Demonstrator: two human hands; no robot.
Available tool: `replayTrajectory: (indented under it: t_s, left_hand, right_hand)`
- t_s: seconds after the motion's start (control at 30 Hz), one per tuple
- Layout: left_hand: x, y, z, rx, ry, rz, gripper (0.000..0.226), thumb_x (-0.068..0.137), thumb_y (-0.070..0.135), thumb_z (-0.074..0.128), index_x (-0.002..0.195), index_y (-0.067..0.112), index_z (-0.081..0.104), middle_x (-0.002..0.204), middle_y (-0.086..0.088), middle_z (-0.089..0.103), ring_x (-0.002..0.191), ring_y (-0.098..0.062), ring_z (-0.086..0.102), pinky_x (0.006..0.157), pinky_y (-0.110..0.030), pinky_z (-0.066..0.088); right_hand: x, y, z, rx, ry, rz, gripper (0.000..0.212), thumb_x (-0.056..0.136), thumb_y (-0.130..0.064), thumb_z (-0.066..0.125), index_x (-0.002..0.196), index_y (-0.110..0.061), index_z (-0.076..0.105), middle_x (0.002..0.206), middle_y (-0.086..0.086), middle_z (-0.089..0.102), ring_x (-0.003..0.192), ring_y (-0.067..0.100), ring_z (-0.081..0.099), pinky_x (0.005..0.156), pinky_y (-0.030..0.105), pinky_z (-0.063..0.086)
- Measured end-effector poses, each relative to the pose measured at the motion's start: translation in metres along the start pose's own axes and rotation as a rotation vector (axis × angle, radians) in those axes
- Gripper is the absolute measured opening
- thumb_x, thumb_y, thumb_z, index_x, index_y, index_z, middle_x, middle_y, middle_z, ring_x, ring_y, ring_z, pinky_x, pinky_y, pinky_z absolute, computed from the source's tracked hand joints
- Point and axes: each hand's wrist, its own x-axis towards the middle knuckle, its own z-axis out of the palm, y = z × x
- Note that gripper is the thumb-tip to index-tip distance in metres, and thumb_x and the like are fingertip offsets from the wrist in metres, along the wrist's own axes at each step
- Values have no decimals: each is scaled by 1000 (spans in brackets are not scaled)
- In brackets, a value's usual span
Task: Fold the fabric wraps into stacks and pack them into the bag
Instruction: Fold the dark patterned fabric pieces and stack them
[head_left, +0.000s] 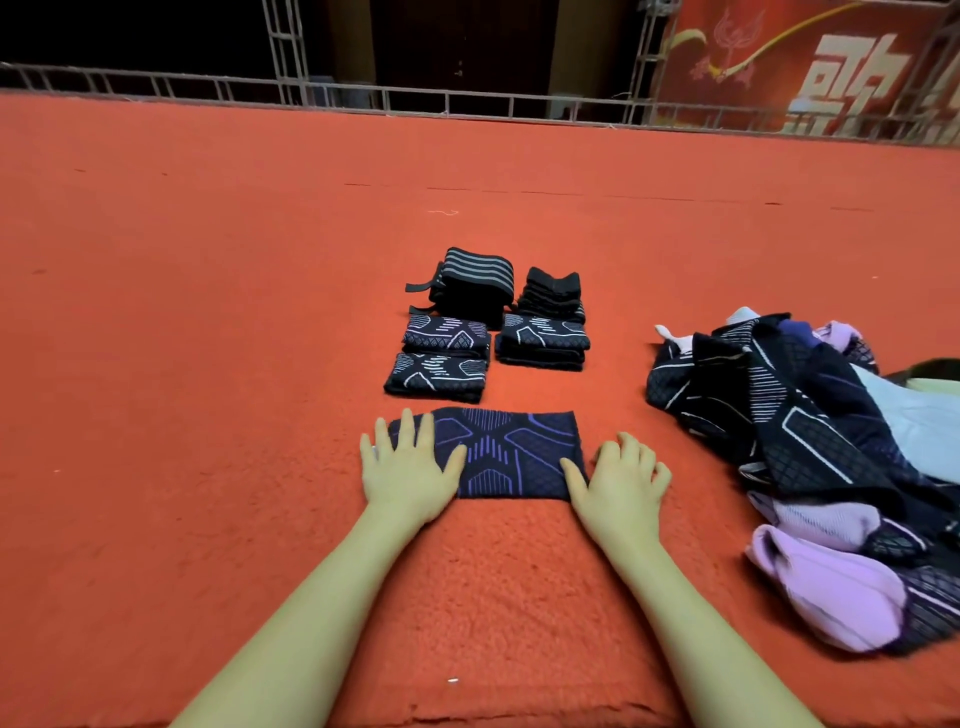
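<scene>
A red carpet (208, 364) covers the floor, and everything lies on it. The left hand (408, 470) rests flat, fingers straight and spread, palm down on the left end of a dark wrap (511, 452) with purple line patterns; this wrap lies spread as a flat rectangle straight ahead of the person. Just beyond it, apart from it, stand the folded stacks: a near-left stack (436, 376) and, touching its far side, a second patterned stack (447, 333), both dark with pale line patterns; behind these sits a black bundle with grey stripes (475, 278), a strap end sticking out to its left. To the right of these, a taller patterned stack (543, 340) stands with a black pile (553, 293) just behind it. The right hand (618, 480) lies palm down on the right end of the flat wrap, fingers relaxed and slightly bent, gripping nothing, its outer fingers reaching past the cloth onto the carpet. Further right, well apart from the stacks, a loose heap of unfolded wraps (810, 431) in black, purple-patterned and lilac cloth sprawls toward the right edge. Along the far side runs a metal railing (467, 101), and a red banner (810, 62) with large pale characters hangs at the upper right.
</scene>
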Motion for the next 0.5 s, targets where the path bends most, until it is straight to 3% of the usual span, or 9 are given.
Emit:
replayTrajectory:
  t_s: [0.17,0.27,0.37,0.43,0.5]
  left_hand:
    - [-6,-7,1,2,211,-139,77,94,60,30,147,5,25,155,-19,21,143,-39,13,113,-46,9]
    - [-6,-9,6,-68,285,-164,73,87,56,52,123,-6,52,140,-27,42,133,-45,31,106,-52,22]
    - [-2,-7,12,-113,356,-35,47,72,38,79,94,-2,66,110,-27,62,108,-48,54,88,-56,40]
    - [-3,-4,12,-124,422,66,40,63,27,87,91,6,66,94,-17,66,90,-40,61,75,-51,45]
    - [-2,-3,12,-146,484,144,44,61,23,88,98,13,65,84,-10,65,79,-35,62,71,-47,44]
  right_hand:
    - [4,-5,5,153,17,-20,28,92,-32,58,98,-5,61,135,15,45,126,33,35,100,41,17]
    - [3,-9,8,209,175,-83,13,84,-14,67,84,-3,59,110,19,58,101,40,53,88,45,28]
    - [0,-10,3,176,315,-87,17,83,-26,53,79,-9,54,86,11,58,79,34,55,74,39,24]
    - [-1,-8,4,122,304,-75,24,84,-33,47,80,-10,55,88,10,57,80,33,54,75,39,25]
    - [-2,-6,5,95,213,-39,26,83,-33,61,85,-6,58,101,14,58,92,36,53,82,44,30]
